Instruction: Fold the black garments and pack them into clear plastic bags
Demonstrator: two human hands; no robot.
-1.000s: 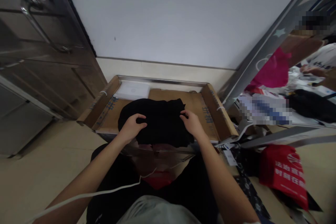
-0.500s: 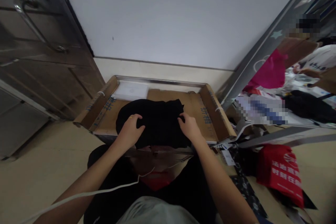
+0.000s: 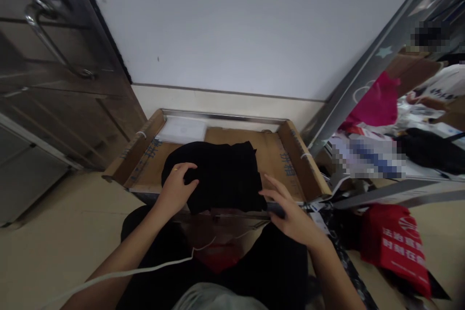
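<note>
A black folded cloth garment lies spread on the cardboard lining, its left end rounded and its right edge uneven. What kind of garment it is, I cannot tell. My left hand rests on the left part of the cloth, with thumb and forefinger apart. Beside the lower right corner of the cloth is my right hand, its fingers spread. The right fingertips are close to the cloth's edge; whether they touch it is unclear.
Cardboard walls bound the small table at both sides. A flat white box sits at its back left. A white cable crosses over my lap. A red bag lies on the floor to the right, below a cluttered shelf.
My right hand has let go of the cloth's right edge and moved down and right, its fingers opening. My left hand stays nearly in place on the cloth. The view has shifted slightly.
</note>
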